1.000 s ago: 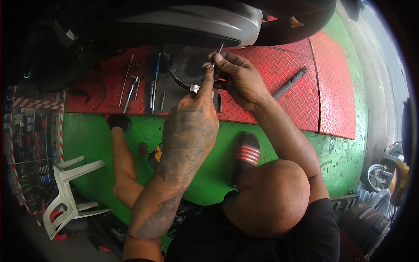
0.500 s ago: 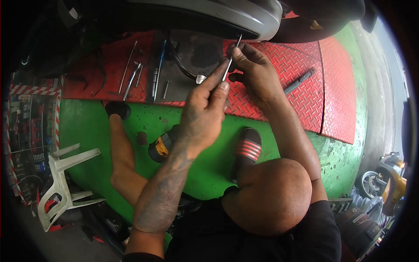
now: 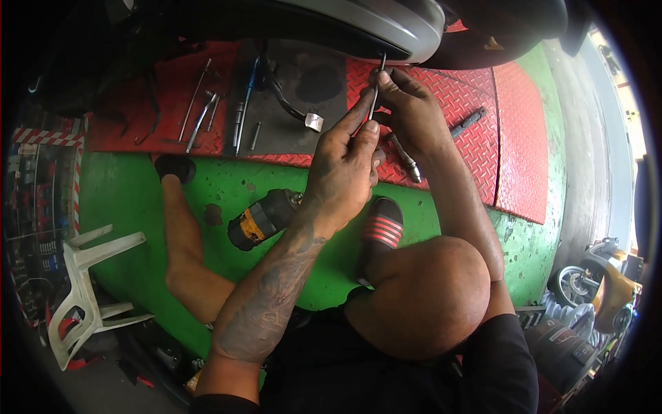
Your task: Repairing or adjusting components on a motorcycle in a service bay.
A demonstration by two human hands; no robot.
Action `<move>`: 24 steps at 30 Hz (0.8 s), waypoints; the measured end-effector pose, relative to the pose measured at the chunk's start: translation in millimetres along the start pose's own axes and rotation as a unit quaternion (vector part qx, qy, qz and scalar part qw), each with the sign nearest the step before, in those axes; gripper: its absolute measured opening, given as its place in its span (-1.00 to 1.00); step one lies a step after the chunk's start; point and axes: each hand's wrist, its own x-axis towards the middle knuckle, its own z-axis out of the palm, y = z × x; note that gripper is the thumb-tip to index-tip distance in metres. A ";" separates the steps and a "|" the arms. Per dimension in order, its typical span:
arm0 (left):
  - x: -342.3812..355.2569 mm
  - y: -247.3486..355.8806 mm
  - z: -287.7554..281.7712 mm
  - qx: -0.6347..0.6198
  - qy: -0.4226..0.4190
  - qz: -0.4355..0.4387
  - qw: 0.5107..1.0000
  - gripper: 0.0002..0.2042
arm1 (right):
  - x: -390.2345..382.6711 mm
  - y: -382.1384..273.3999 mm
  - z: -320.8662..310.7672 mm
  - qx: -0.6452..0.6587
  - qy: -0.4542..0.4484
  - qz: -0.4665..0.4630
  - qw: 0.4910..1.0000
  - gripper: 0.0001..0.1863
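Observation:
A thin metal rod [image 3: 374, 105], which looks like a screwdriver shaft, stands nearly upright between my hands. My left hand [image 3: 345, 165] is closed around its lower end, and any handle there is hidden in the palm. Higher up, the thumb and fingers of my right hand [image 3: 414, 114] pinch the shaft. Its tip meets the lower edge of the silver and black body panel [image 3: 414, 34] of a motorcycle. Just left of my left hand, a bent pedal lever [image 3: 314, 123] ends in a shiny metal pad. A metal socket tool [image 3: 408, 162] lies under my right wrist.
Several wrenches and rods, among them a T-bar [image 3: 200, 124], lie on the red platform [image 3: 524, 138]. A dark grey tool [image 3: 469, 121] rests at its right. On the green floor [image 3: 276, 276] lies a black and yellow power tool [image 3: 256, 222]. A white plastic chair [image 3: 83, 290] stands left.
Both hands have shifted slightly right with the rod, which now stands more upright. The view has shifted too; the socket tool and more of the power tool now show.

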 end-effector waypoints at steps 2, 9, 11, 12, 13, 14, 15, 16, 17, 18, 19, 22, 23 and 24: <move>-1.5 4.3 0.8 0.030 -0.013 -0.034 0.999 -0.55 | 0.1 -1.6 -1.9 -0.019 0.002 0.003 1.000 -0.69; -6.2 5.3 10.4 -0.032 0.010 -0.043 0.998 -0.56 | 2.3 3.1 0.0 0.054 -0.035 -0.016 0.998 -0.69; -5.5 2.9 11.3 -0.017 0.031 -0.020 0.999 -0.56 | 0.9 3.5 -3.2 0.027 -0.010 -0.003 1.000 -0.70; -4.9 1.2 12.1 -0.015 0.021 -0.045 0.999 -0.56 | 0.2 3.5 -4.9 0.005 0.015 0.011 1.000 -0.71; -5.2 1.5 10.0 0.001 0.036 -0.052 0.998 -0.57 | 4.1 4.0 -4.1 0.014 -0.011 0.013 1.000 -0.72; -4.7 0.9 9.9 -0.005 0.010 -0.048 0.999 -0.57 | 5.6 4.1 -4.3 0.016 -0.033 -0.001 0.999 -0.72; -5.0 1.0 8.1 0.004 0.019 -0.041 0.999 -0.57 | 7.6 5.1 -3.6 0.026 -0.037 -0.003 0.999 -0.72; -4.8 1.0 7.7 0.023 0.064 -0.029 0.997 -0.57 | 8.1 6.1 -3.4 0.045 -0.061 -0.022 0.997 -0.73; -4.5 0.0 7.4 -0.014 0.043 -0.037 0.998 -0.57 | 8.2 7.8 -3.1 0.060 -0.051 -0.016 0.997 -0.74; -3.6 -0.1 7.6 -0.014 0.025 -0.026 0.999 -0.57 | 6.6 8.4 -5.1 0.063 -0.048 -0.018 0.997 -0.74; -2.6 -1.9 8.7 -0.015 0.026 -0.027 0.999 -0.57 | 5.4 9.4 -6.1 0.035 -0.028 -0.012 0.999 -0.74; -1.8 -2.8 10.4 -0.011 0.030 -0.019 0.999 -0.57 | 6.7 10.3 -4.8 0.016 -0.012 -0.004 1.000 -0.73; -1.9 -3.1 10.9 0.022 0.033 -0.013 0.999 -0.56 | 7.3 9.6 -3.9 0.036 -0.047 -0.029 0.998 -0.72; -2.8 -2.4 11.7 0.060 0.069 0.001 0.996 -0.56 | 7.2 8.5 -3.3 0.028 -0.016 0.000 0.999 -0.72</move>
